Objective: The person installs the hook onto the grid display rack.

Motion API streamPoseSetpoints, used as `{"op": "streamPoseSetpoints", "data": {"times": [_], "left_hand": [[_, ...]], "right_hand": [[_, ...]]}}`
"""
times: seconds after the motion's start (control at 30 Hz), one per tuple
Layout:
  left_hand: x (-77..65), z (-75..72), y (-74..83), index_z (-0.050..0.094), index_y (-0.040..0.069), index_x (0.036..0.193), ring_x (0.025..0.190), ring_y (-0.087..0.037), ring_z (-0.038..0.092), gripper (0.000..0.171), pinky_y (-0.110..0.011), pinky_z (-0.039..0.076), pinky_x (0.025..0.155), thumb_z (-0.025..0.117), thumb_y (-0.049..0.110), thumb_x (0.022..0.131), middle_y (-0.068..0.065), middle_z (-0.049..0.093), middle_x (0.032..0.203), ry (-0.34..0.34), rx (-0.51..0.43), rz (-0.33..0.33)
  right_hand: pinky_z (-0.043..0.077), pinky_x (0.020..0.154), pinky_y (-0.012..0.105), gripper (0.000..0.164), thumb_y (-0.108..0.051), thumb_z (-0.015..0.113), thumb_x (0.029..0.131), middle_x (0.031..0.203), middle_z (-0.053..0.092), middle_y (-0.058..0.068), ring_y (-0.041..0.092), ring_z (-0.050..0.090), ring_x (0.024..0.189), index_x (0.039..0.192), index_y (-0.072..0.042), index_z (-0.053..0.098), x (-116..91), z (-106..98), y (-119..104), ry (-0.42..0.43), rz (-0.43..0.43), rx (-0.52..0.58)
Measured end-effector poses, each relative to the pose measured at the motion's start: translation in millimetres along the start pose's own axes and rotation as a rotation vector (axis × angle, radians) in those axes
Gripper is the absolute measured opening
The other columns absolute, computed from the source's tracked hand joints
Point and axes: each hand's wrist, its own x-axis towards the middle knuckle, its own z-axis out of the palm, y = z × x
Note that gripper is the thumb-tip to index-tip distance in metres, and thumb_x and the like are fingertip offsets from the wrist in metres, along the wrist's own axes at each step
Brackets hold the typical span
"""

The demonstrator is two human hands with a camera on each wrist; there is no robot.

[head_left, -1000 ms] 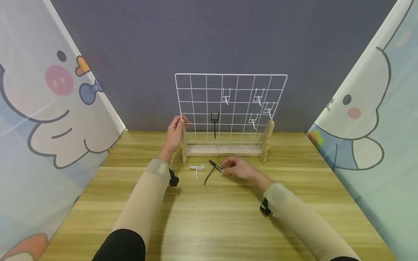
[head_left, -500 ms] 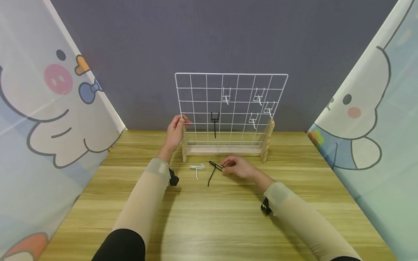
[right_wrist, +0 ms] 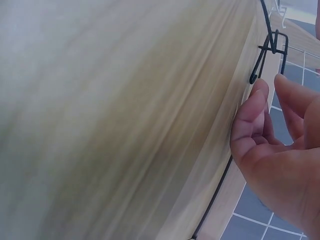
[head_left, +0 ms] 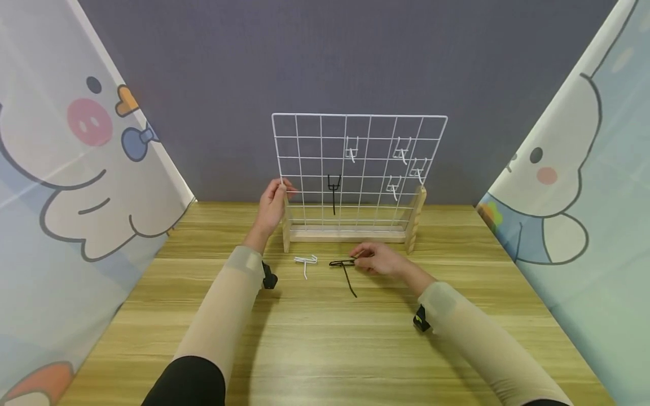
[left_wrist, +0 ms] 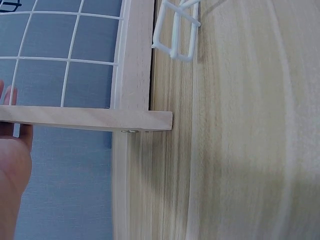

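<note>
My left hand (head_left: 272,208) grips the left wooden upright (head_left: 286,225) of a white wire grid rack (head_left: 358,158); in the left wrist view its fingers (left_wrist: 11,95) show past the upright's far side. With thumb and fingers my right hand (head_left: 381,259) pinches one end of a black wire display hook (head_left: 349,282), low in front of the rack. The hook's long prong points toward me and to the right, and its pinched end is partly hidden by the fingertips. To its left a white wire hook (head_left: 306,262) lies on the table.
A second black hook (head_left: 333,194) hangs on the grid left of centre. Several white hooks (head_left: 402,151) hang on its right half. A wooden base bar (head_left: 350,234) joins the uprights on the wood-grain table (head_left: 325,338). Behind stands a dark grey panel (head_left: 203,113); cartoon-printed cloths (head_left: 558,282) flank the table.
My right hand has shifted slightly right and turned the black hook, so its long prong has swung from lower left to lower right. The left hand stays on the upright.
</note>
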Motion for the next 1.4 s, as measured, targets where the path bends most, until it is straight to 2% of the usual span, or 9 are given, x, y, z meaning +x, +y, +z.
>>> {"op": "streamPoseSetpoints", "data": {"times": [0.23, 0.47, 0.57, 0.7, 0.87, 0.97, 1.1, 1.2, 1.4], "left_hand": [[-1.3, -0.3, 0.0, 0.052, -0.016, 0.128, 0.109, -0.010, 0.069, 0.030, -0.060, 0.046, 0.125, 0.039, 0.009, 0.119, -0.012, 0.064, 0.119, -0.004, 0.008, -0.002], [-1.2, -0.5, 0.8, 0.051, -0.015, 0.128, 0.108, -0.007, 0.069, 0.028, -0.067, 0.043, 0.125, 0.036, 0.007, 0.118, -0.033, 0.058, 0.127, -0.005, 0.006, -0.012], [-1.3, -0.8, 0.7, 0.051, -0.015, 0.128, 0.107, -0.008, 0.069, 0.027, -0.069, 0.041, 0.125, 0.036, 0.006, 0.118, -0.028, 0.060, 0.125, -0.003, 0.008, -0.016], [-1.0, -0.4, 0.7, 0.052, -0.015, 0.128, 0.107, -0.008, 0.070, 0.028, -0.067, 0.043, 0.124, 0.037, 0.007, 0.118, -0.021, 0.064, 0.121, -0.001, 0.017, -0.012], [-0.4, -0.8, -0.5, 0.051, -0.017, 0.128, 0.107, -0.008, 0.070, 0.029, -0.060, 0.048, 0.124, 0.037, 0.007, 0.118, -0.031, 0.061, 0.125, -0.005, 0.009, -0.001], [-0.7, -1.3, -0.4, 0.051, -0.016, 0.128, 0.109, -0.009, 0.070, 0.029, -0.058, 0.047, 0.125, 0.037, 0.006, 0.118, -0.025, 0.062, 0.124, -0.009, 0.007, -0.008], [-2.0, -1.3, -0.2, 0.052, -0.015, 0.128, 0.109, -0.010, 0.070, 0.028, -0.064, 0.043, 0.126, 0.037, 0.006, 0.118, -0.005, 0.066, 0.115, -0.005, 0.012, -0.011], [-1.9, -1.1, -0.4, 0.052, -0.016, 0.128, 0.108, -0.009, 0.070, 0.028, -0.067, 0.042, 0.126, 0.038, 0.007, 0.118, -0.002, 0.067, 0.113, 0.000, 0.012, -0.009], [-1.3, -1.2, 0.3, 0.052, -0.016, 0.130, 0.112, -0.014, 0.069, 0.031, -0.063, 0.043, 0.126, 0.038, 0.009, 0.118, -0.023, 0.063, 0.123, 0.002, 0.026, -0.027]], "right_hand": [[0.044, 0.062, 0.024, 0.030, -0.001, 0.060, 0.109, 0.105, 0.068, 0.014, 0.018, 0.054, 0.076, 0.138, 0.005, 0.066, -1, 0, 0, -0.013, -0.014, 0.052], [0.043, 0.062, 0.023, 0.032, -0.001, 0.057, 0.110, 0.103, 0.065, 0.014, 0.018, 0.052, 0.076, 0.141, 0.005, 0.065, -2, -1, -1, -0.023, -0.005, 0.050], [0.046, 0.063, 0.024, 0.034, -0.002, 0.058, 0.110, 0.107, 0.065, 0.015, 0.018, 0.056, 0.078, 0.144, 0.004, 0.063, -3, -2, -1, -0.019, -0.002, 0.041], [0.052, 0.066, 0.026, 0.037, -0.002, 0.059, 0.109, 0.111, 0.067, 0.018, 0.019, 0.062, 0.082, 0.144, 0.010, 0.057, -8, -4, 0, 0.004, -0.002, 0.009], [0.052, 0.064, 0.026, 0.029, -0.005, 0.062, 0.106, 0.098, 0.065, 0.010, 0.017, 0.059, 0.079, 0.131, 0.011, 0.061, -19, -4, 3, -0.025, 0.040, -0.025], [0.049, 0.061, 0.023, 0.028, -0.008, 0.066, 0.105, 0.094, 0.065, 0.005, 0.014, 0.057, 0.076, 0.128, 0.008, 0.067, -23, 0, 5, -0.056, 0.045, -0.027], [0.047, 0.061, 0.022, 0.031, -0.011, 0.071, 0.103, 0.097, 0.067, 0.006, 0.013, 0.055, 0.075, 0.128, 0.006, 0.070, -23, 5, 7, -0.075, 0.017, -0.047], [0.049, 0.064, 0.023, 0.032, -0.013, 0.074, 0.102, 0.103, 0.071, 0.008, 0.014, 0.057, 0.078, 0.128, 0.005, 0.071, -24, 6, 6, -0.082, 0.009, -0.061], [0.052, 0.068, 0.023, 0.030, -0.011, 0.077, 0.099, 0.105, 0.074, 0.008, 0.012, 0.061, 0.082, 0.126, 0.003, 0.073, -24, 8, 7, -0.075, 0.005, -0.093]]}}
